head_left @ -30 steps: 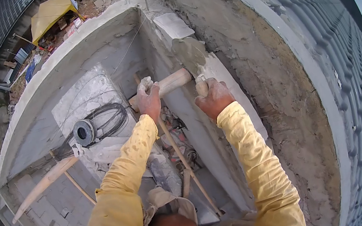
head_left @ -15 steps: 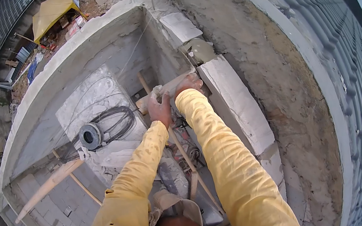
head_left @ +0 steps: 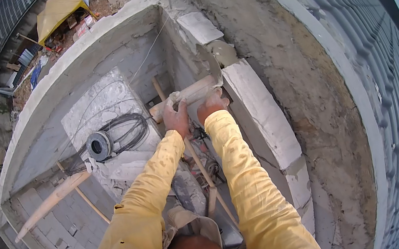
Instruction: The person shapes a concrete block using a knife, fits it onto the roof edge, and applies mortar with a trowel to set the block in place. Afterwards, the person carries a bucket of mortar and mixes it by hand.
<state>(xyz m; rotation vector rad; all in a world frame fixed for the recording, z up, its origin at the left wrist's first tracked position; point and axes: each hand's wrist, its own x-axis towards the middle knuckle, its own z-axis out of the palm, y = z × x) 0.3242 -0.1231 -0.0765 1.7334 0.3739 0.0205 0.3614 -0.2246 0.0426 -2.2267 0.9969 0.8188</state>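
Note:
My right hand [head_left: 212,105] is closed around the hidden handle of a trowel. The trowel's thin grey blade [head_left: 211,66] stands up beyond the fingers, beside the end of the wall blocks. My left hand [head_left: 176,117] is closed at a pale, rough lump [head_left: 173,98], whose kind I cannot make out. Behind both hands lies a round wooden pole [head_left: 196,90], spanning toward the wall. A grey mound of mortar [head_left: 223,53] sits in the gap between a far white block [head_left: 199,27] and a long near white block [head_left: 262,110].
A coil of dark wire [head_left: 130,129] and a grey ring-shaped spool [head_left: 99,145] lie on a pale slab [head_left: 103,100] at left. Another wooden pole [head_left: 52,206] juts out lower left. A thin stick [head_left: 200,168] runs below my hands. Ridged roofing [head_left: 377,72] flanks the right side.
My right hand has drawn back a little toward me, off the pole's end. The trowel blade now shows upright. My left hand has hardly moved.

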